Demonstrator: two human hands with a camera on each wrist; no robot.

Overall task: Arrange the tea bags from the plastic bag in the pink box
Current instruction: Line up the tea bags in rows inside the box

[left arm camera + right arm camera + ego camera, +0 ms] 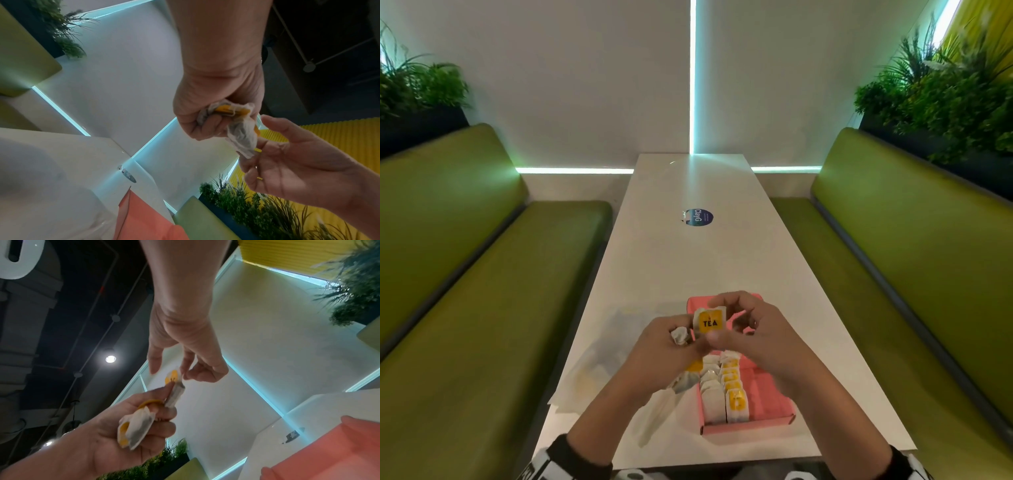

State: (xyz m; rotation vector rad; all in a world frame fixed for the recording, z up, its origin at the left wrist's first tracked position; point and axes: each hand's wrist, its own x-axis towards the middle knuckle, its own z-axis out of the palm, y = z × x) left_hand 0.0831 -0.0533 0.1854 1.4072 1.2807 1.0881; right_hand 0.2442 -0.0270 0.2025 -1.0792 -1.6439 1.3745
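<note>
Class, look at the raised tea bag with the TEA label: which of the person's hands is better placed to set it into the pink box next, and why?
The right hand. It pinches the raised tea bag directly above the pink box, beside its open section. The left hand is full, gripping crumpled tea bags.

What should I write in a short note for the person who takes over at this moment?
Left hand: grips a bunch of tea bags.
Right hand: pinches one tea bag with a yellow TEA tag, raised above the pink box.
Done: two rows of tea bags stand along the box's left side.
Left: fill the bare right side. The plastic bag lies left of the box; whether bags remain inside is unclear.
</note>
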